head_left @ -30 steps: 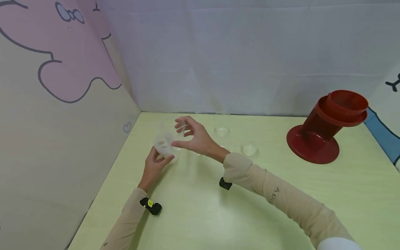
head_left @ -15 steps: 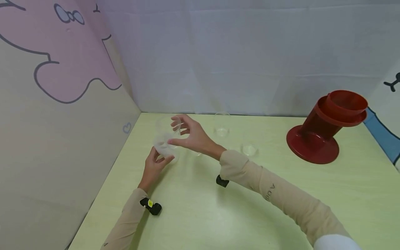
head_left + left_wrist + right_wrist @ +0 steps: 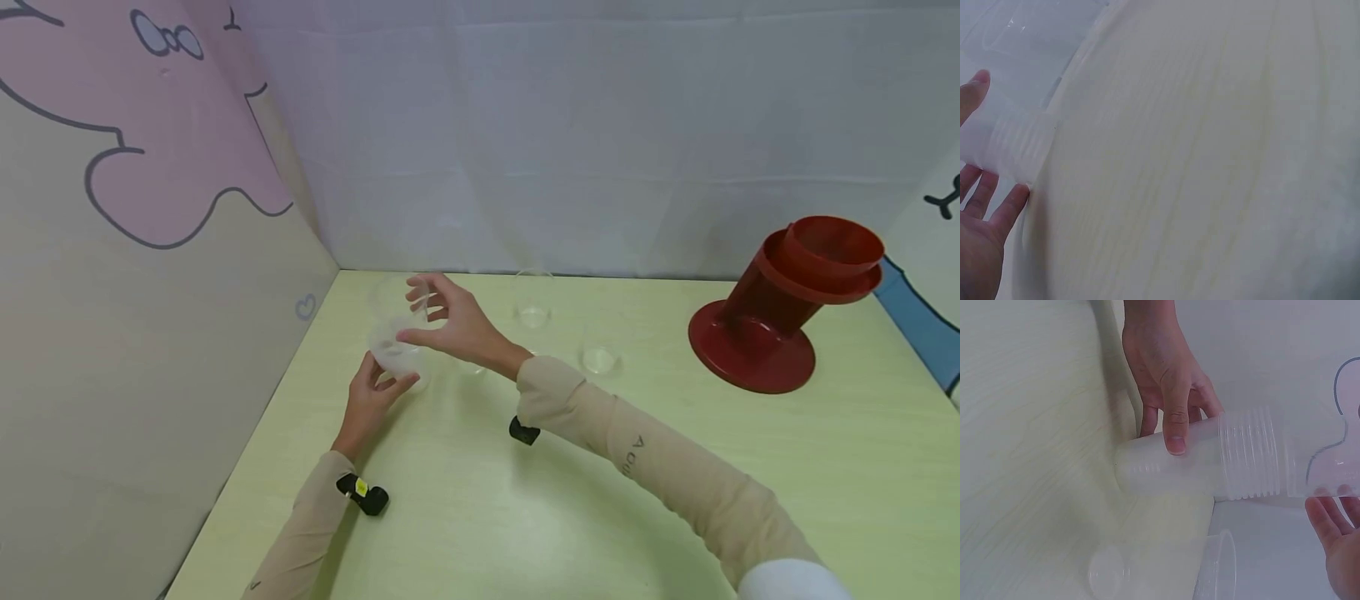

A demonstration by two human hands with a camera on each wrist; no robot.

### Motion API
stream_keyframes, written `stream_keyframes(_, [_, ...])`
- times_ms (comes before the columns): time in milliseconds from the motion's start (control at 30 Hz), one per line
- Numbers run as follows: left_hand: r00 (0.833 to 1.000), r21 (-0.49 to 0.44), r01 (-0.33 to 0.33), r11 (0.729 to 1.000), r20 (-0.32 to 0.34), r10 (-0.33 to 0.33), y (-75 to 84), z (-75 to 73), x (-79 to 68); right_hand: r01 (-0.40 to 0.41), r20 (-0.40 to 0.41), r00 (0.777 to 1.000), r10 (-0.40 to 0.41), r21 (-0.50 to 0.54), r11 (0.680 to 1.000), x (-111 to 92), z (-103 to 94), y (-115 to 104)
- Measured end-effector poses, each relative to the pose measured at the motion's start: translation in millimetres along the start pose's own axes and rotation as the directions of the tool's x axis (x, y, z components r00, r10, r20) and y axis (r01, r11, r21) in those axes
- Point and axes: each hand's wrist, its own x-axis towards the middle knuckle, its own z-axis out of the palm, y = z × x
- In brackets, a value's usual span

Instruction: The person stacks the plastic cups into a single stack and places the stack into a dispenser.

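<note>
My left hand (image 3: 367,400) grips a stack of clear plastic cups (image 3: 397,358) low on its side, at the table's left rear. In the right wrist view the stack (image 3: 1247,456) shows several nested rims, with the left thumb and fingers around its lower wall. A single clear cup (image 3: 397,296) is held by my right hand (image 3: 461,325), thumb on one side and fingers on the other. Its base is at the stack's mouth; see-through walls hide whether it sits inside. In the left wrist view only the left hand's fingers (image 3: 1007,209) and part of the stack show.
Separate clear cups stand on the table (image 3: 480,500): a rear cup (image 3: 532,312), a cup to the right (image 3: 599,358) and one partly behind the right wrist (image 3: 474,367). A dark red flanged container (image 3: 772,308) stands at right. Curtained walls (image 3: 570,133) border the table.
My right hand and its cup have shifted left, lining up more over the stack. The left hand and stack have stayed put.
</note>
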Motion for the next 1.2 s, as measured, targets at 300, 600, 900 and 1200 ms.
stream_keyframes(300, [1.0, 0.011, 0.005, 1.0, -0.003, -0.005, -1.0, -0.3, -0.2, 0.012, 0.001, 1.0, -0.012, -0.024, 1.0, 17, 8.6, 31])
stream_keyframes(600, [1.0, -0.003, 0.004, 1.0, -0.002, -0.004, -1.5, -0.1, -0.6, 0.012, -0.01, 1.0, -0.012, -0.058, 0.998, 23, 15.3, 35])
stream_keyframes(900, [1.0, -0.013, -0.01, 1.0, -0.008, 0.01, -10.1, -0.6, 1.0, 0.006, -0.009, 1.0, -0.007, -0.109, 0.994, 24, 23.7, 38])
stream_keyframes(1200, [0.999, 0.003, -0.048, 0.999, -0.021, 0.048, -33.3, -1.2, 5.5, -0.011, 0.011, 1.0, 0.011, -0.073, 0.997, 21, 26.4, 45])
